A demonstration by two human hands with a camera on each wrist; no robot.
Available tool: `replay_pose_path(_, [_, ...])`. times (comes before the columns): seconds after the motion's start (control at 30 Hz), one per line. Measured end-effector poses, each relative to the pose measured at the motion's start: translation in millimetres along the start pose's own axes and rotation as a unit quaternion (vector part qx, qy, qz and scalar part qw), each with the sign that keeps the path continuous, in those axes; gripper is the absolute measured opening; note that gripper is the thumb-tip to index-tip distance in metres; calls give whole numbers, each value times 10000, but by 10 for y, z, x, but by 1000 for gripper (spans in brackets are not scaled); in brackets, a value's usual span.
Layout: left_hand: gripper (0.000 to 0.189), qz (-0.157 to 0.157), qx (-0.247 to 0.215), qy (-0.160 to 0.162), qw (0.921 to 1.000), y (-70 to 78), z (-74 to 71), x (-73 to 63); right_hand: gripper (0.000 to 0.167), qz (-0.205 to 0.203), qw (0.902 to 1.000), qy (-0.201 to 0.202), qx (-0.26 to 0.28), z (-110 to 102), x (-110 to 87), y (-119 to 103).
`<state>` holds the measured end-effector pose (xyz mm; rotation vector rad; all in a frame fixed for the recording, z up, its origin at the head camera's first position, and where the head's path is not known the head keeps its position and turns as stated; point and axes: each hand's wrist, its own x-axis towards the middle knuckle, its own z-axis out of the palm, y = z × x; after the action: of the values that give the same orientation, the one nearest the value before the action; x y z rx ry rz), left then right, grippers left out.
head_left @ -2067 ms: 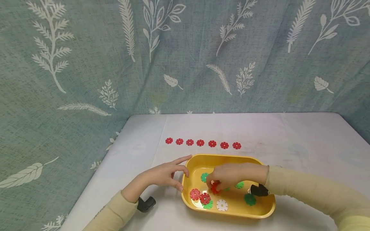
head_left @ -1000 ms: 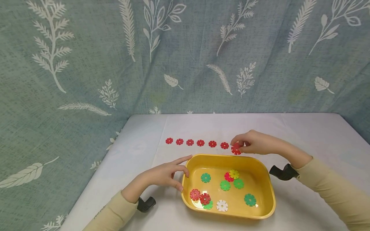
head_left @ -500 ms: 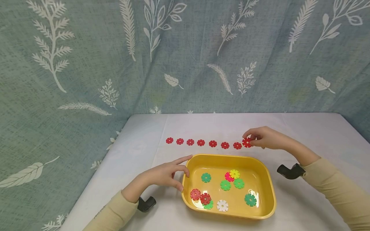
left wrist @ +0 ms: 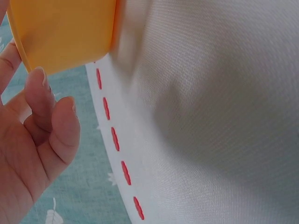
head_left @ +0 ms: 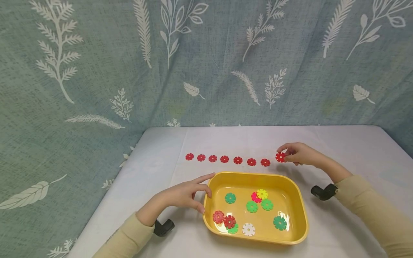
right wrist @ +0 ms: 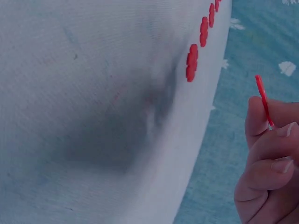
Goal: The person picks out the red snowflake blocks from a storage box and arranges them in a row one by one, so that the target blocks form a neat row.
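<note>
My right hand (head_left: 301,154) pinches a red notched plastic disc (head_left: 280,157) between thumb and fingers, just past the right end of a row. In the right wrist view the disc (right wrist: 263,95) shows edge-on, raised off the cloth. Several matching red discs, such as the rightmost one (head_left: 265,162), form that row on the table. My left hand (head_left: 184,195) grips the left rim of a yellow plastic tub (head_left: 258,175), thumb outside and a finger over the edge. In the left wrist view, curled fingertips (left wrist: 65,116) show beside the tub (left wrist: 65,32).
Inside the tub lie loose discs: green (head_left: 279,223), white (head_left: 248,229), yellow (head_left: 262,194), pink (head_left: 256,197) and red (head_left: 229,221). White cloth (head_left: 348,150) covers the table. A teal leaf-patterned curtain (head_left: 213,71) hangs behind and at the left.
My right hand has taken a red disc from the tub, carried it up over the row's end, then slightly right. My left hand stays on the tub.
</note>
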<state>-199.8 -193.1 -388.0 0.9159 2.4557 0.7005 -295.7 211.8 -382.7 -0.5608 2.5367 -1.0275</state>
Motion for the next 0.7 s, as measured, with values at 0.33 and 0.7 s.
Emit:
replay_pose_path(0.33, [38,-28,-4,3,10000,2,1,1,40,814,9960,33,362,78,141,201])
replay_pose_path(0.7, [37,-53,-45,-13,10000,2,-1,6,38,1278,9915,-215,-107,178,282,286])
